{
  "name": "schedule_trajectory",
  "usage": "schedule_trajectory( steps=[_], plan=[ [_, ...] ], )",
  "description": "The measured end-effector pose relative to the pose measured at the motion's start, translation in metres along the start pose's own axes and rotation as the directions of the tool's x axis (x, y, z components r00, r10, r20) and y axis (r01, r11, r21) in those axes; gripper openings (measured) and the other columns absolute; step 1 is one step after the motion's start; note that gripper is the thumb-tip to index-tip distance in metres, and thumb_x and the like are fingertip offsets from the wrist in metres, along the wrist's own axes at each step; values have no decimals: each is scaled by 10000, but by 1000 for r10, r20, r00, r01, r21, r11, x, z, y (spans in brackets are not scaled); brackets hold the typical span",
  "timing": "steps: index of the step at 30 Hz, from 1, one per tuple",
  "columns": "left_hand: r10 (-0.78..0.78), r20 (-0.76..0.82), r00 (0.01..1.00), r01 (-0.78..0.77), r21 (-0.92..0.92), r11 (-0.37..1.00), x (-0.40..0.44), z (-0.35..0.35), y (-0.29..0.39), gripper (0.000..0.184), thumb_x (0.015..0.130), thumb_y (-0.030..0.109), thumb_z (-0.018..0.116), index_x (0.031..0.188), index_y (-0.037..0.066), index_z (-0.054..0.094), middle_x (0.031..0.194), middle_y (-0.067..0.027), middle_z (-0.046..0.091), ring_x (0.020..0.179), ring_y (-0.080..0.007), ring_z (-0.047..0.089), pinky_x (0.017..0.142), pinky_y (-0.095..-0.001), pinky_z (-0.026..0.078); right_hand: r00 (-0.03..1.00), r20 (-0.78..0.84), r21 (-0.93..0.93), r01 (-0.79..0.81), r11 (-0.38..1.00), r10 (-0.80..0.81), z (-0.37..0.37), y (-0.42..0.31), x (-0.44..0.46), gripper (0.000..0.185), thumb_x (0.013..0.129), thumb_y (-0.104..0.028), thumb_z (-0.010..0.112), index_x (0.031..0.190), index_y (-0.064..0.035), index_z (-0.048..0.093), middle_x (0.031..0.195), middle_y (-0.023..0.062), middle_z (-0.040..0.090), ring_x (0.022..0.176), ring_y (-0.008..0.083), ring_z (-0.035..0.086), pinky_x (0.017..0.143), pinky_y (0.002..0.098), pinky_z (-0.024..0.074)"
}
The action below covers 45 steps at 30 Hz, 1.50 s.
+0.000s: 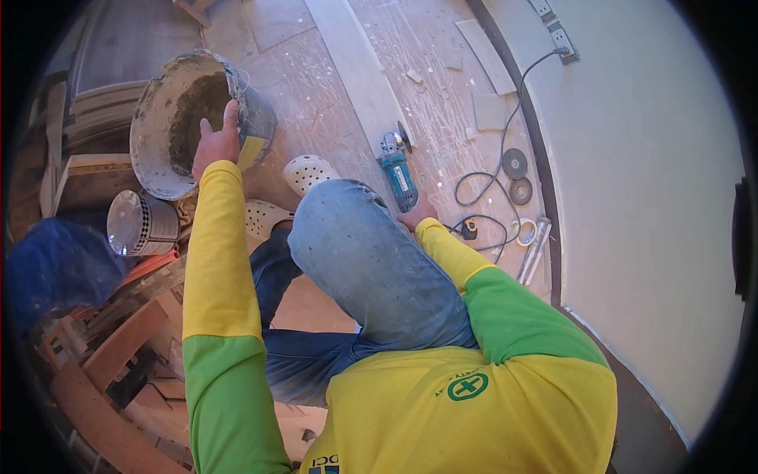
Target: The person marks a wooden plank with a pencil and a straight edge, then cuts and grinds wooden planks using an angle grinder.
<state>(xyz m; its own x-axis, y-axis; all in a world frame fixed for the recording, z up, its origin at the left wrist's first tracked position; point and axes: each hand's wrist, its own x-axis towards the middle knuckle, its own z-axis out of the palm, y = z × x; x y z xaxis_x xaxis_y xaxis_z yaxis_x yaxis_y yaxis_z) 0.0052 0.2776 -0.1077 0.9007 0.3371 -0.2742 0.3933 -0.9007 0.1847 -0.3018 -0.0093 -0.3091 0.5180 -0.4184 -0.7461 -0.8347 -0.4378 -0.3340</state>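
Note:
My left hand [217, 146] is at the near rim of a large mortar-crusted bucket [150, 142], with its fingers closed over the edge. The bucket leans with its mouth towards me, and dried grey material coats the inside. My right hand [420, 212] grips the rear end of a teal angle grinder [400, 175]. The grinder's disc [404, 137] points away from me, close to a long pale board [359, 71] on the floor. Part of my right hand is hidden behind my knee.
A black cord [505, 134] runs to a wall outlet [561, 41]. Two spare discs [515, 163], a tape measure [469, 229] and a tape roll [526, 232] lie right. Left are a paint can [150, 224], blue plastic [63, 265] and wood scraps [110, 419].

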Motion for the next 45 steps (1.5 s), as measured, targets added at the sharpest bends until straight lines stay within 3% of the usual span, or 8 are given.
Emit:
schedule_trajectory(
  steps=[37, 44, 45],
  plan=[
    [-2, -7, 1000, 2, 5, 1000, -4, -2, 1, 1099, 817, 913, 308, 1566, 110, 343, 1443, -211, 547, 1348, -366, 513, 1119, -459, 376, 998, -44, 50, 52, 997, -50, 4, 11, -14, 878, 660, -334, 834, 1392, -96, 412, 1195, 254, 662, 1126, 416, 644, 984, 462, 507],
    [17, 8, 1000, -17, -56, 998, -1, -5, -6, 1141, 806, 922, 310, 1592, 96, 265, 1482, -227, 502, 1377, -388, 476, 1148, -453, 336, 998, -51, 50, 40, 998, -37, -15, 21, -45, 850, 663, -341, 834, 1368, -77, 440, 1186, 242, 665, 1118, 406, 648, 974, 454, 509],
    [53, 18, 998, -50, -141, 989, 4, -3, -12, 1147, 806, 920, 316, 1595, 90, 249, 1503, -234, 472, 1396, -398, 447, 1159, -452, 319, 997, -55, 63, 59, 996, -56, -18, 24, -49, 849, 657, -342, 839, 1361, -74, 448, 1183, 240, 665, 1115, 402, 650, 972, 453, 509]
  ],
)
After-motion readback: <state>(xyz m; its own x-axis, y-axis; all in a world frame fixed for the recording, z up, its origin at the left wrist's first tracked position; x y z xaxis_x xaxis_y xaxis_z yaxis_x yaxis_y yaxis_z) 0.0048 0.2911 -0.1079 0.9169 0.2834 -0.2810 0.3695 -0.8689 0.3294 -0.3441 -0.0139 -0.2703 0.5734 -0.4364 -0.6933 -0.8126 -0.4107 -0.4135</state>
